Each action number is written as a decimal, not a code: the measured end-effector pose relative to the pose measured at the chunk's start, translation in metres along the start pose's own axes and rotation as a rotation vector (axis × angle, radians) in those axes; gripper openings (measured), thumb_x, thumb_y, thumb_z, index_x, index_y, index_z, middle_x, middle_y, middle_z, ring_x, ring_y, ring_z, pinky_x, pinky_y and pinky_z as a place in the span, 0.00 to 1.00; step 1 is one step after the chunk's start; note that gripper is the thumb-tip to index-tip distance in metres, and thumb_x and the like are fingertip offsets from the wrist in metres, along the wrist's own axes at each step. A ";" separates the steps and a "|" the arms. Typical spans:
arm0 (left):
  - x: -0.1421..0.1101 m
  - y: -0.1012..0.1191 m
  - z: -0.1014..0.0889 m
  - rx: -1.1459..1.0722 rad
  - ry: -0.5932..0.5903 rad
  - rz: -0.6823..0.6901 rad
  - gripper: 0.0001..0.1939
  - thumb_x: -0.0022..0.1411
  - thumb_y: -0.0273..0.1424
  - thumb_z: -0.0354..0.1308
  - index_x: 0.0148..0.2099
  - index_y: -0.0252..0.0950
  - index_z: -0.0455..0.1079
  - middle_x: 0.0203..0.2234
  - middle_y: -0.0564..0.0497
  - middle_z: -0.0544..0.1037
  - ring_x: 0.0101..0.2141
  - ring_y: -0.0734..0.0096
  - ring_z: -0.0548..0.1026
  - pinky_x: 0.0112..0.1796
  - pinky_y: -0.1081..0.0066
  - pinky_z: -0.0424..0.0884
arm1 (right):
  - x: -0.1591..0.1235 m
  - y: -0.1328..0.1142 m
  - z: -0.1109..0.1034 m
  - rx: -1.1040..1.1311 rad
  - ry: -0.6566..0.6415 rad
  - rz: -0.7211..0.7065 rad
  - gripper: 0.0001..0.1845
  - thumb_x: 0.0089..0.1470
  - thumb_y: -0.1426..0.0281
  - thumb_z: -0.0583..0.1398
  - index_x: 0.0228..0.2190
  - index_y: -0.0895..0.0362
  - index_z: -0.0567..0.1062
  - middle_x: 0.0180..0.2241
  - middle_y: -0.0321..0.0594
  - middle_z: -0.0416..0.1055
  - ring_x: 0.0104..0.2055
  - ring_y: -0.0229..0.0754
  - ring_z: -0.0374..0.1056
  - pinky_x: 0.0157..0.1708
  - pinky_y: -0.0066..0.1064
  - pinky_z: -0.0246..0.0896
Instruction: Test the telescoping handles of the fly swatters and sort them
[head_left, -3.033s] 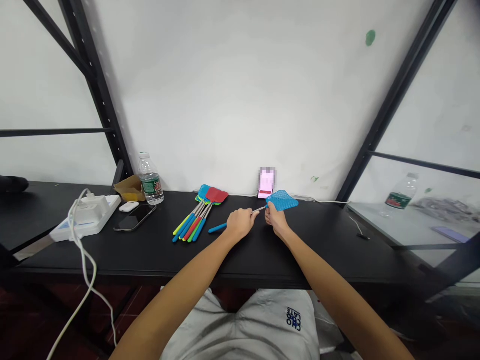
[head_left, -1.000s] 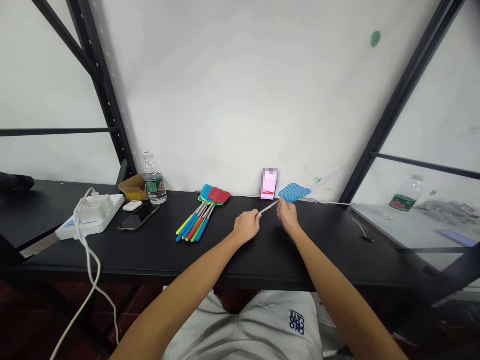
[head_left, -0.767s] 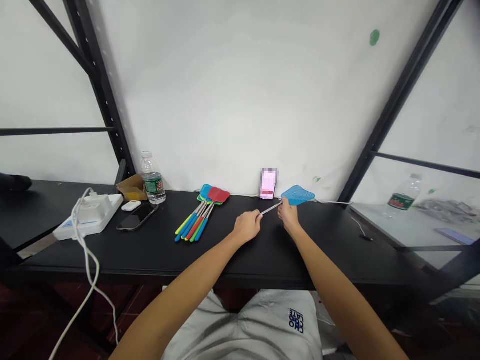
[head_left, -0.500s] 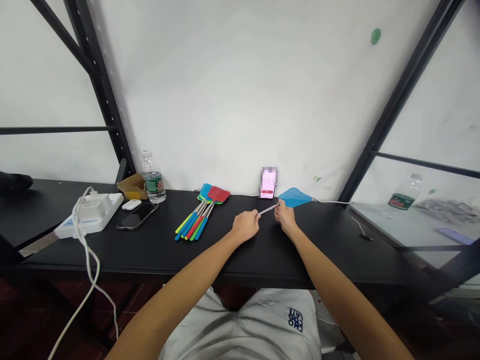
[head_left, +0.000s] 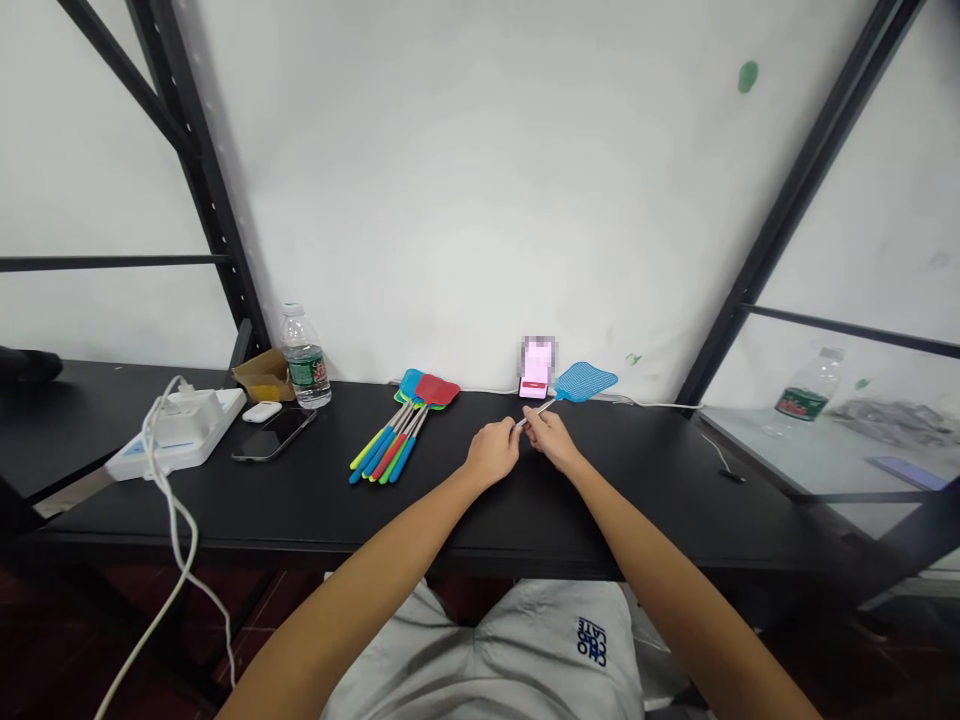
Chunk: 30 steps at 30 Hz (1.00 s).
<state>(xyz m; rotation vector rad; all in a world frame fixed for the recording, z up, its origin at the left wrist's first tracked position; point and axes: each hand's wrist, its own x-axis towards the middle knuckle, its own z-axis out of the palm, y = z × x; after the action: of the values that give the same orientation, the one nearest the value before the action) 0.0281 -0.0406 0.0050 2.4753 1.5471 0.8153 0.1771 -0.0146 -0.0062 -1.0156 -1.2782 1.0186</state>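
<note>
My left hand point(head_left: 493, 452) and my right hand point(head_left: 548, 441) are close together above the black desk point(head_left: 637, 500). Both grip a blue fly swatter, whose mesh head point(head_left: 586, 381) points away to the right. Its thin metal shaft point(head_left: 538, 412) runs between my fingers, and its handle is hidden in my left hand. Just beyond the swatter head, a phone on a pink stand point(head_left: 534, 388) has its screen blurred. To the left of my hands lies a bundle of fly swatters point(head_left: 390, 445) with colourful handles and red, blue and green heads.
On the desk's left part are a water bottle point(head_left: 305, 370), a cardboard scrap point(head_left: 261, 376), a smartphone point(head_left: 274, 435), a white earbud case point(head_left: 261, 412) and a power strip point(head_left: 176, 432) with a white cable point(head_left: 176, 530). Black shelf uprights point(head_left: 795, 200) flank the white wall.
My right hand has slid down the shaft toward my left hand. The swatter head has swung slightly left, and the hands now sit closer together.
</note>
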 end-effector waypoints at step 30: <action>-0.002 -0.005 -0.004 -0.191 0.150 0.173 0.16 0.68 0.35 0.45 0.29 0.37 0.66 0.23 0.52 0.72 0.26 0.72 0.68 0.29 0.71 0.54 | 0.009 -0.022 -0.127 -1.057 0.043 0.238 0.24 0.54 0.54 0.55 0.16 0.57 0.68 0.19 0.38 0.66 0.24 0.39 0.63 0.26 0.29 0.52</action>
<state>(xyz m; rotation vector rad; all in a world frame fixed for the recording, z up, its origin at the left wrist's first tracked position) 0.0218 -0.0403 0.0056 2.4809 1.2393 1.1425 0.3047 -0.0143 0.0138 -2.0017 -1.7144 0.4223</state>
